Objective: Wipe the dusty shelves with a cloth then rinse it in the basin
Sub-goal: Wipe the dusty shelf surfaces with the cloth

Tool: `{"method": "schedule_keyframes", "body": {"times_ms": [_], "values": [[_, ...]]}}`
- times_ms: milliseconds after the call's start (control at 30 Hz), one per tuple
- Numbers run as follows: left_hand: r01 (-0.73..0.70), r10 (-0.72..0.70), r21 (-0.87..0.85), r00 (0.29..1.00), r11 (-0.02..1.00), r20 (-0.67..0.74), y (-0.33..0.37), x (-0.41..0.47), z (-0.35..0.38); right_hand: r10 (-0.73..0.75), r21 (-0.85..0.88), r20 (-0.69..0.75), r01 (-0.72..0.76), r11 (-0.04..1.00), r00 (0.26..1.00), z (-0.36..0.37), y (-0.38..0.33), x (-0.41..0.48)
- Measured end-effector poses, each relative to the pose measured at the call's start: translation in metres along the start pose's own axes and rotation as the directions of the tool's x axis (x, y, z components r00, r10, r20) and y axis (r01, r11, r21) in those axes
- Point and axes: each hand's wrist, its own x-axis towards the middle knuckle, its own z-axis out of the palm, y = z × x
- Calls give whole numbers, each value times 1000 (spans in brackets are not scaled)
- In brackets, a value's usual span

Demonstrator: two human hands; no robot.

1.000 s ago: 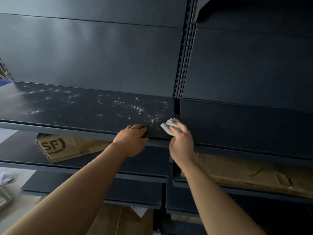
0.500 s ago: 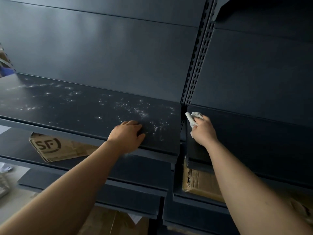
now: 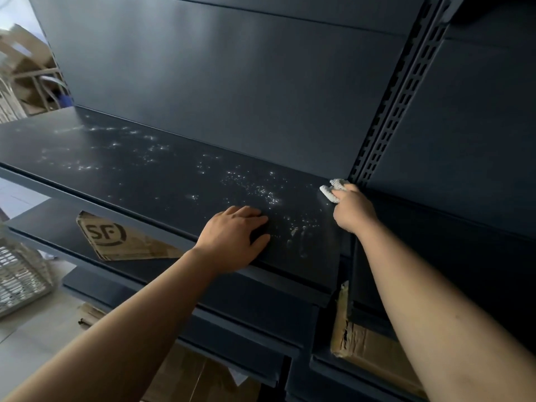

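Note:
A dark metal shelf (image 3: 121, 169) runs across the view, speckled with pale dust and smears. My right hand (image 3: 352, 211) presses a small crumpled white cloth (image 3: 333, 188) onto the shelf's far right corner, beside the slotted upright (image 3: 397, 91). My left hand (image 3: 235, 236) lies palm down on the shelf near its front edge, fingers apart, holding nothing. No basin is in view.
Lower shelves hold flat cardboard: a piece marked SF (image 3: 116, 237) at left and a torn box (image 3: 365, 346) at lower right. A white wire basket (image 3: 20, 277) stands on the floor at left. More boxes (image 3: 26, 68) sit beyond the shelf's left end.
My right hand has carried the cloth from the shelf's front edge back to the rear right corner by the upright. The left hand stays planted on the shelf. My head has shifted closer.

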Motion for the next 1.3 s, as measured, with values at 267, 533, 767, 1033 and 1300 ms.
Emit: {"method": "schedule_keyframes", "body": {"times_ms": [267,533,767,1033,1300], "values": [[-47,47,-13,998,999,38,-20,1,-9,-128,121,-12,128,984,992,4,-39,-24],[-7,5,36,997,999,73,-89,-4,-34,186,3,-57,-187,982,981,12,-31,-12],[-67,61,34,988,997,140,-109,0,-41,44,38,-28,-43,998,999,39,-123,-6],[-140,142,-22,981,990,132,-125,0,-40,199,348,-204,-119,930,958,15,-115,-33],[-176,182,-54,975,983,127,-134,-1,-35,300,208,-213,-257,944,930,42,-134,-76]]}}
